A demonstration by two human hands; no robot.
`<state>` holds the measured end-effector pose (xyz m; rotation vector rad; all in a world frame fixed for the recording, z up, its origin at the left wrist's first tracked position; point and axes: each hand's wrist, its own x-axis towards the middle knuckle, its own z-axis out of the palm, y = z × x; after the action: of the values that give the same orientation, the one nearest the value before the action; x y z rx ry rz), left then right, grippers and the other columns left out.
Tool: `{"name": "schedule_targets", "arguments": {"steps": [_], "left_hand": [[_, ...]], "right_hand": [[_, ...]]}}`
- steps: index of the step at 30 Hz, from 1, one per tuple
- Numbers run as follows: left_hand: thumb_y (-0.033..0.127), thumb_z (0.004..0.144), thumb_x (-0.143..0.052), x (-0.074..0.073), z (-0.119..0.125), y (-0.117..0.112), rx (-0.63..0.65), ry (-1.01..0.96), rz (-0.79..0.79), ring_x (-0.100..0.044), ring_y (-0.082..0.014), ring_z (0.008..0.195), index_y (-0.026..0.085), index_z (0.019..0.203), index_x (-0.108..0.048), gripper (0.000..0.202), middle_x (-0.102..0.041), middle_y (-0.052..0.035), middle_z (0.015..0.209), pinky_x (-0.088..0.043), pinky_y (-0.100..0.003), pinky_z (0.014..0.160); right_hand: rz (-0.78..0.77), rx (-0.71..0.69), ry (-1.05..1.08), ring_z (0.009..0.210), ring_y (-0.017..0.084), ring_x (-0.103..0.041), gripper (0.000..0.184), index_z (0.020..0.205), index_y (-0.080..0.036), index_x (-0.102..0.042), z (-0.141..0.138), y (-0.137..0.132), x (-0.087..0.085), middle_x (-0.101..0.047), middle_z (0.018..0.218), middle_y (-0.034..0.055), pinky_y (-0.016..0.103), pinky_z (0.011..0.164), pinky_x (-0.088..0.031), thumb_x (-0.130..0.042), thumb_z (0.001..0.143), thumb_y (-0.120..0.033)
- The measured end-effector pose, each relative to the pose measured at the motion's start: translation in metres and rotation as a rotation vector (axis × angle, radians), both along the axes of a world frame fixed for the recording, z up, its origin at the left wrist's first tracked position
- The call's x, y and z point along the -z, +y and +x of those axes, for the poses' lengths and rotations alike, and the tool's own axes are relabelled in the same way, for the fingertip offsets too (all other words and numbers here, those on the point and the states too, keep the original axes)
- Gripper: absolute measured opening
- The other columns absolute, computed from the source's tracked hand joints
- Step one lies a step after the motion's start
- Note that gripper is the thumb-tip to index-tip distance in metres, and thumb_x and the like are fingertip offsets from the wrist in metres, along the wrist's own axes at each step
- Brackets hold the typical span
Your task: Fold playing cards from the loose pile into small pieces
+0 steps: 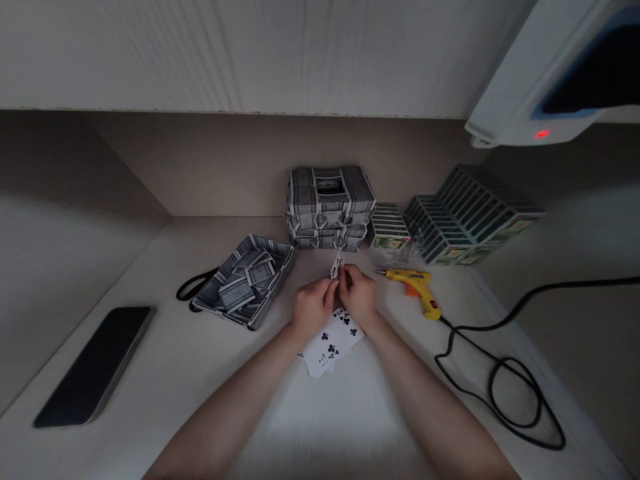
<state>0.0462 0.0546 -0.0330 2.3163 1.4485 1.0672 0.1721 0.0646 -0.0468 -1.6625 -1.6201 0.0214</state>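
Hands (313,308) (359,295) pinch card (337,267); tray (253,325) holds folded cards (246,279).

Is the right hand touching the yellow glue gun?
Apart. Head view shows bare table between the right hand, pinching a card, and the glue gun.

Cards (330,347), centre: smooth printed paper. Glue gun (417,288), right of centre: yellow plastic with matt black cable (500,393). Phone (95,367), lower left: glossy black face on the matt, faintly grained table (200,380).
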Motion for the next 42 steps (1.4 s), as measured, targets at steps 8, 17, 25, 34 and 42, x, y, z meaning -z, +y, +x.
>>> {"name": "schedule_targets", "arguments": {"steps": [8,17,25,34,42], "left_hand": [[0.034,0.086,-0.044,0.003,0.0,0.008,-0.108,-0.16,-0.12,-0.047,-0.0092,0.047,0.016,0.065,-0.055,0.03,-0.056,0.0003,0.054,-0.03,-0.021,0.048],[0.033,0.084,-0.047,0.004,-0.006,0.02,-0.19,-0.327,-0.135,-0.052,-0.0107,0.056,0.015,0.08,-0.063,0.024,-0.062,-0.0023,0.066,-0.036,-0.02,0.054],[0.035,0.084,-0.047,0.004,-0.007,0.015,-0.167,-0.204,-0.088,-0.052,-0.0099,0.053,0.016,0.081,-0.065,0.026,-0.064,-0.0023,0.065,-0.033,-0.02,0.051],[0.033,0.085,-0.048,-0.002,-0.001,0.005,-0.055,-0.105,-0.045,-0.053,-0.0091,0.051,0.016,0.068,-0.062,0.027,-0.064,-0.0021,0.06,-0.033,-0.02,0.051],[0.029,0.085,-0.046,0.001,-0.004,0.013,-0.176,-0.195,-0.028,-0.054,-0.0107,0.053,0.016,0.072,-0.062,0.024,-0.063,-0.0022,0.061,-0.034,-0.02,0.052]], "right_hand": [[0.061,0.033,0.032,0.06,0.017,-0.062,0.027,0.087,-0.015,-0.061,-0.003,-0.001,-0.001,-0.066,0.068,0.0073,0.025,0.057,-0.043,-0.038,0.085,-0.029],[-0.005,-0.108,0.261,0.061,0.016,-0.061,0.021,0.077,-0.019,-0.062,0.0,0.003,-0.004,-0.067,0.068,0.0026,0.024,0.057,-0.045,-0.046,0.08,-0.032],[0.016,-0.079,0.244,0.055,0.015,-0.058,0.025,0.078,-0.018,-0.061,0.0,0.004,-0.002,-0.066,0.066,0.0027,0.024,0.054,-0.042,-0.042,0.084,-0.033],[0.018,0.075,0.065,0.061,0.018,-0.061,0.024,0.083,-0.015,-0.063,-0.003,0.0,-0.001,-0.067,0.068,0.0073,0.026,0.059,-0.043,-0.043,0.083,-0.028],[-0.034,-0.074,0.258,0.06,0.015,-0.06,0.021,0.082,-0.018,-0.061,-0.004,0.003,-0.006,-0.067,0.07,0.0034,0.023,0.057,-0.043,-0.044,0.082,-0.03]]}}
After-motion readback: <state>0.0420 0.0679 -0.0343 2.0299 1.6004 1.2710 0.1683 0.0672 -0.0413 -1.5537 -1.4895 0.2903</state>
